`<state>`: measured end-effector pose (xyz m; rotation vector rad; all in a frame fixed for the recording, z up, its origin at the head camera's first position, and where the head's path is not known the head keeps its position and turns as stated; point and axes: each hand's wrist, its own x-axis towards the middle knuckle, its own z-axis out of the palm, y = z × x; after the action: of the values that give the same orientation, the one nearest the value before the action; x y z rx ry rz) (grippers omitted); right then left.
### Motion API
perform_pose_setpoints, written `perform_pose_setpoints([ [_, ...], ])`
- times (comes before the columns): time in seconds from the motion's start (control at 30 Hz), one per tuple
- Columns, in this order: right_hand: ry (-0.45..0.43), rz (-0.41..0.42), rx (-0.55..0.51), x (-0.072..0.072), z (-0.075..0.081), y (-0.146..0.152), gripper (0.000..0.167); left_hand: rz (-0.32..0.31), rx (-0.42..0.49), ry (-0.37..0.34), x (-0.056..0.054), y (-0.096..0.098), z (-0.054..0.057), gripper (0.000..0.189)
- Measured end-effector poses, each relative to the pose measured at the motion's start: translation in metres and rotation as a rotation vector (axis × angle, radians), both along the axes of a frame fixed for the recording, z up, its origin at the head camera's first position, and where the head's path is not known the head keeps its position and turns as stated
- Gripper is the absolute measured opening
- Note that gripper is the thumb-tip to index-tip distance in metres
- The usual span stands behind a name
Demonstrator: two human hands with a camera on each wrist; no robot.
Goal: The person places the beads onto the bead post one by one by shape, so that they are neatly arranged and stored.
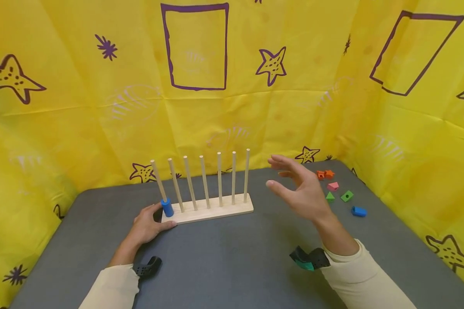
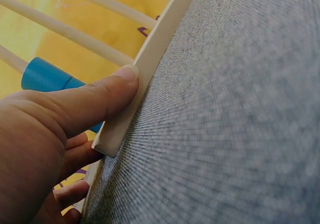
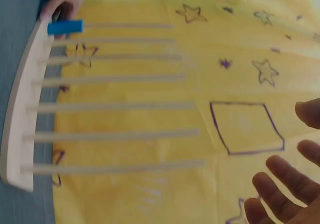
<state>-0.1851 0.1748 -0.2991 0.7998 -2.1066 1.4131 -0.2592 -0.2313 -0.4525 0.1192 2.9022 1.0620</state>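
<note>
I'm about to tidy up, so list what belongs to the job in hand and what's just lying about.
In the job:
wooden stand, gripped by the left hand
blue cylinder on its leftmost peg

Lying loose, though possibly meant for the pegs:
orange blocks
pink block
green blocks
loose blue block

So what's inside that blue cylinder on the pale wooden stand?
A thin round wooden peg sticks out of the blue cylinder at its top; the part inside is covered and can't be seen.
</note>
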Motion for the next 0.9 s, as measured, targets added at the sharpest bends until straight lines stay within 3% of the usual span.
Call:
perform_pose_setpoints([
  [0.27,0.043,-0.127,0.035,0.012,-0.003,0.058,0.06,-0.011,-0.004,0.015,0.0,0.0,-0.002,0.096],
  [0.53,0.072,-0.137,-0.014,0.005,-0.019,0.109,0.059,-0.014,-0.011,0.016,0.001,0.001,0.0,0.094],
  [0.77,-0.024,-0.331,-0.02,0.004,-0.036,0.142,0.053,-0.007,-0.01,-0.013,0.001,0.001,0.0,0.097],
  [0.9,-0.06,-0.386,-0.05,0.001,-0.049,0.158,0.05,-0.001,-0.004,-0.022,0.001,0.0,0.0,0.098],
])
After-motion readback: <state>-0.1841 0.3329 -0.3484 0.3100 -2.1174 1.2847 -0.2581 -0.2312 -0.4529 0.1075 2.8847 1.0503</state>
